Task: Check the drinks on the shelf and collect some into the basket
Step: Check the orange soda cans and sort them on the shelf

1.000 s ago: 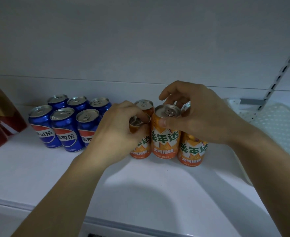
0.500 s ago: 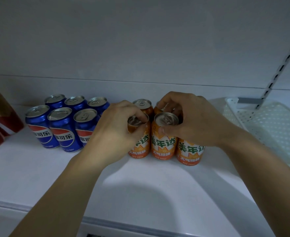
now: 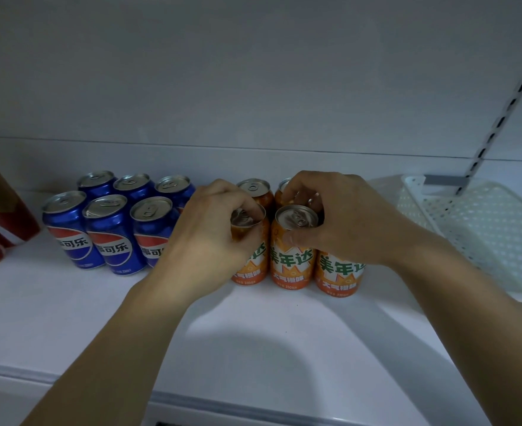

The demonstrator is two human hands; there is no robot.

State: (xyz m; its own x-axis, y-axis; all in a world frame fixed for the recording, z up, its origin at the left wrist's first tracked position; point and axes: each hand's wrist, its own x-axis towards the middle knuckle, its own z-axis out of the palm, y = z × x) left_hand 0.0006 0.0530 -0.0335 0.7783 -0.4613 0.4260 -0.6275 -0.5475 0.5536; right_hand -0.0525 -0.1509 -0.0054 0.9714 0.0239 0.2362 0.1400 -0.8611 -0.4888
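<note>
I see my left hand [image 3: 210, 238] gripping the front-left orange aluminium drink can [image 3: 249, 241] at its rim. My right hand [image 3: 339, 222] pinches the upright middle orange can [image 3: 293, 247]; both lift straight up, I judge.

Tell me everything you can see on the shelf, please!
Pepsi cans: six, blue, left of the middle, two rows.
Mirinda cans: at least five, orange, middle; some hidden by hands.
Red packages: red and gold, far left, count unclear.
Perforated tray: one, white, far right.
Shelf: one, white.
Left hand: grips the front-left orange can.
Right hand: grips the front-middle orange can.
</note>
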